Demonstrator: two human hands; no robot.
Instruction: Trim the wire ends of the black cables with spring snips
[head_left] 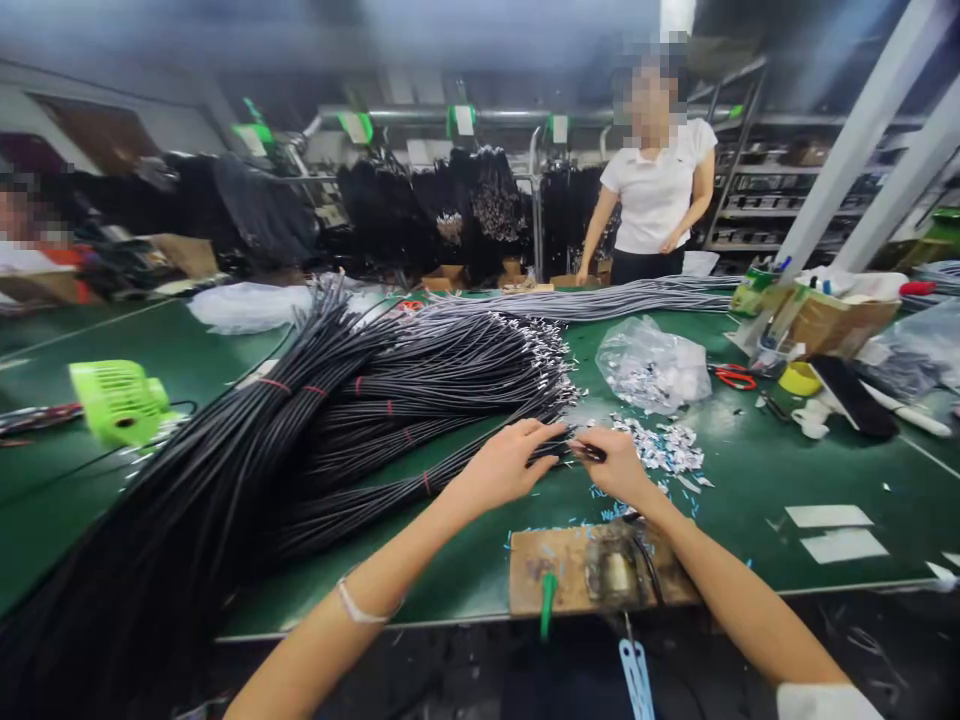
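Wooden jig [570, 580] nearest; behind it hands [559, 462] pinching cable [420, 480]; scissors [735, 377] beyond.

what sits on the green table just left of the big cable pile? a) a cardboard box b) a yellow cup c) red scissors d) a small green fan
d: a small green fan rests on the green table left of the black cable pile.

Green work table [750, 480]. Black cable bundles [315, 430] lie from 9 o'clock to centre; green fan [120, 400] at 9; plastic bag [649, 365], red scissors [735, 377] and cardboard box [832, 320] toward 2; wooden board [555, 580] at 6.
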